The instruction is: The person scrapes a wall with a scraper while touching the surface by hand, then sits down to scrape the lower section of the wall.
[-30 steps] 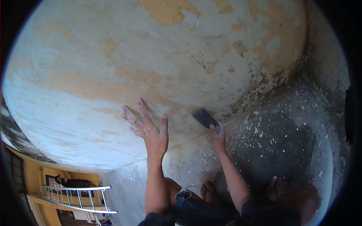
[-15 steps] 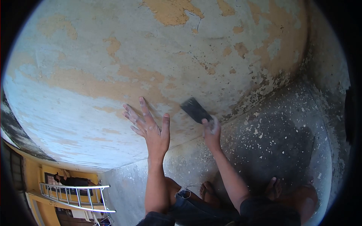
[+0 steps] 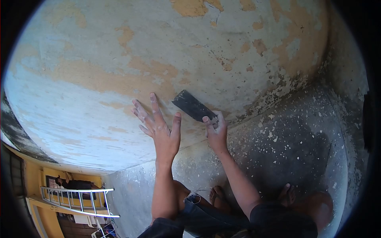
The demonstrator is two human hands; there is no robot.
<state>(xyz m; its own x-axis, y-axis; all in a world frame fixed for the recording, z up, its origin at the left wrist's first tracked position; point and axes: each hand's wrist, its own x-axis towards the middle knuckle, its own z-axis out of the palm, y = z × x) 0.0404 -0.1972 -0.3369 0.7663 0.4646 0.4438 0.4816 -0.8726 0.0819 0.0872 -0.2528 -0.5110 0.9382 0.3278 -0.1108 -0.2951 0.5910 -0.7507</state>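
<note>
My right hand (image 3: pixel 216 129) grips a dark, flat scraper (image 3: pixel 192 106), thumb on top and fingers wrapped behind it. The scraper's wide end lies against the wall (image 3: pixel 170 51), whose paint is peeling in pale grey and orange-tan patches. To the left, my left hand (image 3: pixel 158 129) has its fingers spread, with the fingertips at the wall. White dust coats the fingers of both hands. A bare tan patch surrounds the blade's end and the left fingertips.
Pale paint flakes are scattered over the grey floor (image 3: pixel 278 139) along the wall's base. My sandalled feet (image 3: pixel 218 196) stand below. At the lower left are a metal ladder (image 3: pixel 81 198) and another person (image 3: pixel 77 184) near a yellow wall.
The scraper has moved left and slightly up along the wall, closer to my left hand. My left hand keeps its spread pose, and the view has shifted slightly.
</note>
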